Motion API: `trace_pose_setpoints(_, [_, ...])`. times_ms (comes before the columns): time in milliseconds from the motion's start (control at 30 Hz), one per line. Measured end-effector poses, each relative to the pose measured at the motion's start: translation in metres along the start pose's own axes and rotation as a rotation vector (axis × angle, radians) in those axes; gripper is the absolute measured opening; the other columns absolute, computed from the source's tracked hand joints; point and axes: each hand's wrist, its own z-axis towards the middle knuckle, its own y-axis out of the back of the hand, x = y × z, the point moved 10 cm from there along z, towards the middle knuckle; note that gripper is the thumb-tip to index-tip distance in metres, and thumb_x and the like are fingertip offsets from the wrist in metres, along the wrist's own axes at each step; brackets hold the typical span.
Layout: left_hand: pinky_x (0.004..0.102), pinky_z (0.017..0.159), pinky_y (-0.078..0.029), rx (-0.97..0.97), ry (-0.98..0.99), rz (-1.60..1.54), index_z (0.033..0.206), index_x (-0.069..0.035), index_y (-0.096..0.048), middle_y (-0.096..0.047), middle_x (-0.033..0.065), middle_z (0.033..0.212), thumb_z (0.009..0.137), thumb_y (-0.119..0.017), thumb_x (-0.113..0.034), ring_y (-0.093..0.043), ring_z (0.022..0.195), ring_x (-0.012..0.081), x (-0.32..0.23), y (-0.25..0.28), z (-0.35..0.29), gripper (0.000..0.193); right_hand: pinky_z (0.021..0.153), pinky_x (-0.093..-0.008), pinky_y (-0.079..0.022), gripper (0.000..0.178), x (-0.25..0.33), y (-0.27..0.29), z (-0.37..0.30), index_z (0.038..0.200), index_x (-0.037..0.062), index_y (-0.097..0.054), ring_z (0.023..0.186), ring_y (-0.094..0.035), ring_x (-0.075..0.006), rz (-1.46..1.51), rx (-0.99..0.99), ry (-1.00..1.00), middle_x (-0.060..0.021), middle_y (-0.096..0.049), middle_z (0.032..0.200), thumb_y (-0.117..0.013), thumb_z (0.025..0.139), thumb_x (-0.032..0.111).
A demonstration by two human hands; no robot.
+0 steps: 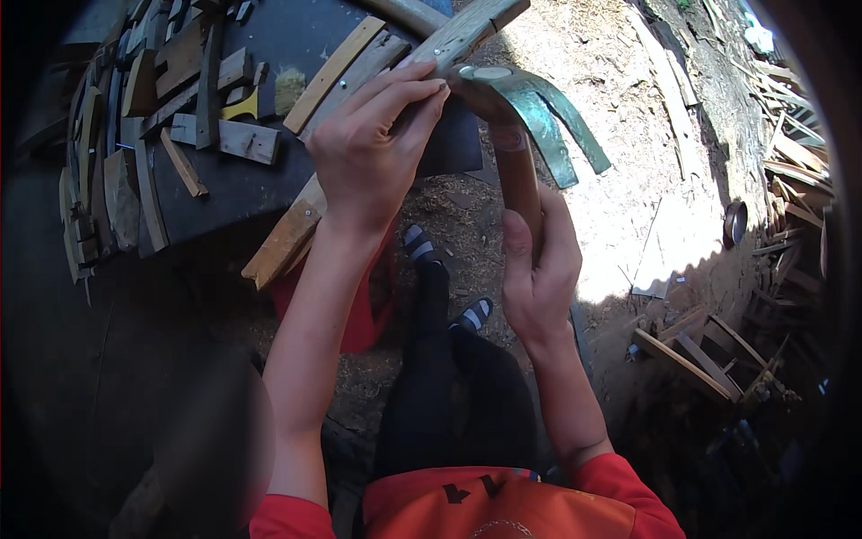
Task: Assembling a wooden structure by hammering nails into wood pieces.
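Note:
My right hand [543,278] is wrapped around the wooden handle of a claw hammer [518,180], whose green-tinted claw points to the right. The hammer head is raised beside the fingertips of my left hand [364,148]. Those fingers are pinched together above a long wooden plank [471,34]; anything small between them is hard to make out. Shiny nail heads show in this plank and in the greyish strip [364,67] beside it. The plank's lower end [283,238] juts past the table edge, under my left forearm.
A dark table [242,184] bears many wood offcuts [184,63] and a brush [289,90] with a yellow handle. Below its edge stands a red plastic object [364,314]. Wood shavings cover the ground [584,45]; scrap wood [709,350] is heaped at the right.

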Motion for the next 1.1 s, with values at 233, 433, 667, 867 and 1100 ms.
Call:
trace_pose_setpoints(233, [0.0288, 0.091, -0.058, -0.004, -0.009, 0.021, 0.102, -0.002, -0.081, -0.081, 0.0073, 0.111, 0.086, -0.082, -0.003, -0.077, 0.106, 0.0197, -0.007, -0.002, 0.003, 0.015, 0.071, -0.0301, -0.047, 0.040, -0.003, 0.004, 0.005, 0.129, -0.0017, -0.060, 0.078, -0.058, -0.0137, 0.020, -0.042, 0.077, -0.0055, -0.061, 0.087, -0.056, 0.110, 0.034])
trace_pose_setpoints(433, [0.0290, 0.089, -0.059, -0.011, -0.002, 0.052, 0.100, -0.004, -0.082, -0.081, 0.0055, 0.110, 0.086, -0.083, -0.006, -0.077, 0.104, 0.0187, -0.005, -0.001, 0.003, 0.014, 0.072, -0.0332, -0.048, 0.038, -0.027, 0.008, -0.008, 0.130, -0.0008, -0.060, 0.078, -0.061, -0.0201, 0.054, 0.020, -0.095, -0.0091, -0.060, 0.089, -0.060, 0.109, 0.031])
trace_pose_setpoints(667, [0.0319, 0.088, -0.059, -0.015, -0.063, 0.087, 0.117, -0.006, -0.077, -0.077, 0.0085, 0.118, 0.085, -0.086, -0.009, -0.076, 0.106, 0.0203, -0.007, -0.001, 0.005, 0.033, 0.062, -0.0251, -0.041, 0.043, -0.043, 0.010, -0.017, 0.128, -0.0018, -0.059, 0.068, -0.052, -0.0067, 0.109, -0.012, -0.189, -0.0002, -0.055, 0.075, -0.055, 0.111, 0.037])
trace_pose_setpoints(867, [0.0396, 0.087, -0.059, -0.019, -0.100, 0.317, 0.132, -0.006, -0.068, -0.073, 0.0142, 0.124, 0.083, -0.089, -0.023, -0.074, 0.105, 0.0305, -0.005, -0.002, 0.007, 0.056, 0.070, -0.0309, -0.046, 0.039, -0.047, 0.010, -0.023, 0.125, -0.0017, -0.060, 0.077, -0.058, -0.0150, 0.121, 0.009, -0.229, -0.0069, -0.060, 0.086, -0.058, 0.110, 0.034])
trace_pose_setpoints(1100, [0.0409, 0.082, -0.058, 0.211, 0.109, 0.267, 0.125, -0.001, -0.069, -0.076, 0.0188, 0.104, 0.086, -0.087, -0.028, -0.077, 0.094, 0.0329, 0.011, -0.016, 0.011, 0.051, 0.079, -0.0370, -0.051, 0.037, -0.047, 0.010, -0.022, 0.124, -0.0012, -0.061, 0.085, -0.065, -0.0240, 0.161, 0.014, -0.267, -0.0146, -0.065, 0.097, -0.060, 0.109, 0.032])
